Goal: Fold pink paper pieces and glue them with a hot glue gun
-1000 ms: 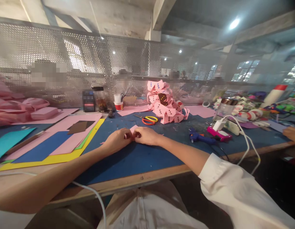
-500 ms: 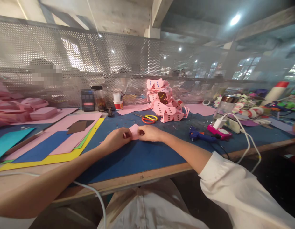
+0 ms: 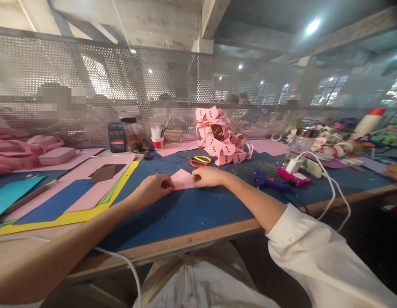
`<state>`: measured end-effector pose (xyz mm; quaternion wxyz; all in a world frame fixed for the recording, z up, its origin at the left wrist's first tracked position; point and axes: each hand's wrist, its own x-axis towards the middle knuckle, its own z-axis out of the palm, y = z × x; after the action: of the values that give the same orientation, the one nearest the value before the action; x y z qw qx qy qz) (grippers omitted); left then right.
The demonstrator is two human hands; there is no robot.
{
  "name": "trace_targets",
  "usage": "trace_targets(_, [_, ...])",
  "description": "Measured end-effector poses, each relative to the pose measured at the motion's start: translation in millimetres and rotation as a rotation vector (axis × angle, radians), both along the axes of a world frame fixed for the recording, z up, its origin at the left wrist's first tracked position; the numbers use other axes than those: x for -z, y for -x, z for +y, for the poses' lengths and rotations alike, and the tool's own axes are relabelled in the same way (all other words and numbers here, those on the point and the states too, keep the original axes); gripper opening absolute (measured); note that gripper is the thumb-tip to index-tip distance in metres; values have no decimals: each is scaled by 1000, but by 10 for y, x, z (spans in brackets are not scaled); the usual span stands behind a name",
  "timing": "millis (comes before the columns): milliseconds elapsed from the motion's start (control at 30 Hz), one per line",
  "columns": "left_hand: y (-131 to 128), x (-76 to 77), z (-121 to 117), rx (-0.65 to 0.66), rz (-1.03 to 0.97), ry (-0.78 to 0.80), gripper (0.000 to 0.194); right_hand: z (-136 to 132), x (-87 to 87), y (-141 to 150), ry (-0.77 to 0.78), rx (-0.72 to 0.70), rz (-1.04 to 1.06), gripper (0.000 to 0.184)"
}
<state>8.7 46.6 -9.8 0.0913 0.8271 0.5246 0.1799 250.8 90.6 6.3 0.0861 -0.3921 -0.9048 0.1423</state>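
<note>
A small piece of pink paper (image 3: 183, 179), peaked at the top, lies on the blue mat between my two hands. My left hand (image 3: 158, 187) has its fingers curled and closed at the paper's left edge. At the right edge my right hand (image 3: 207, 177) pinches the paper, its fingertips pressed down by the mat. Just behind the hands lie scissors (image 3: 200, 161) with red and yellow handles. Beyond them is a heap of folded pink paper pieces (image 3: 225, 143) with dark and blue square dots.
Coloured sheets (image 3: 57, 201) and pink foam-like pieces (image 3: 50, 149) occupy the left. A blue glue gun (image 3: 271, 183), a magenta device (image 3: 294, 177) with a white cable and a clear jar (image 3: 299, 147) stand right. Another person's hand (image 3: 395, 172) shows at the far right edge.
My hands have moved slightly apart, the left to the left and the right to the right, so more of the pink paper shows between them.
</note>
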Motion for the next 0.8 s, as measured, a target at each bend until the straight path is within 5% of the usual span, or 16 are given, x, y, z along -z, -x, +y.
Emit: trace_targets(800, [166,-43,24,-18,19,46,22,45,-110,-168,46,52,-171,16])
